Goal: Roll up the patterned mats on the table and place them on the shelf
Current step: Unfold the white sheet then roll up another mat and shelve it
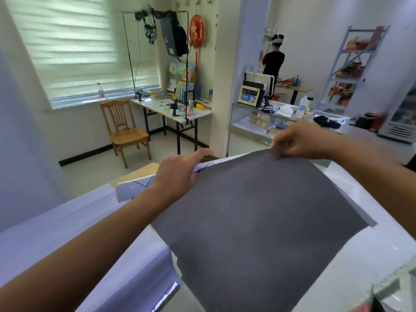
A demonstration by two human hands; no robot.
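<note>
A mat [258, 217] lies on the white table [351, 255] with its dark grey underside facing up. Its far edge is folded over, showing a white face with thin dark lines. My left hand [180, 172] grips that folded edge at its left end. My right hand [299, 140] pinches the same edge at its right end, lifting it slightly. A second piece of white lined mat [132, 190] sticks out to the left behind my left wrist. At the far right of the room stands a metal shelf [351, 68] with coloured items on it.
A wooden chair [123, 129] and a cluttered folding desk [175, 109] stand by the window. A glass counter [270, 122] with a monitor and bottles is beyond the table. A person in black stands with their back turned near the far wall.
</note>
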